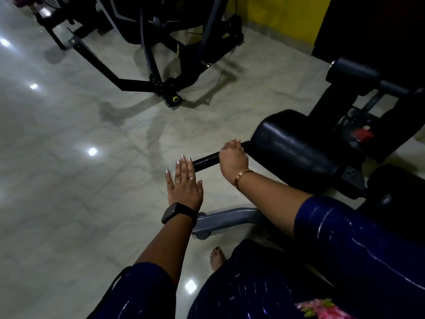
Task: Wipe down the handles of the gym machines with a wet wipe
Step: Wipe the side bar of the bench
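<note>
— nearest the lens: dark blue clothing [264, 284], then two forearms reaching out over the floor [80, 134].
— and the handle [207, 161]?
— black bar jutting from under the seat pad [294, 153], long axis from upper right down to lower left, free end toward the left hand [184, 185].
— fingers?
— left hand flat, fingers straight and together, just beside the free end; touching or not, hard to tell. right hand [233, 157] curled over the bar close to the pad, gripping it.
— wet wipe?
— none in sight; possibly under the right palm, cannot tell.
— nearer hand for the stroke?
— right, on the bar itself. likely a slide along the axis toward the free end, left hand in the way unless lifted.
— room?
— open floor left and beyond; pad edge closing off the right; grey frame foot [225, 219] below; other machine [161, 54] well apart.
</note>
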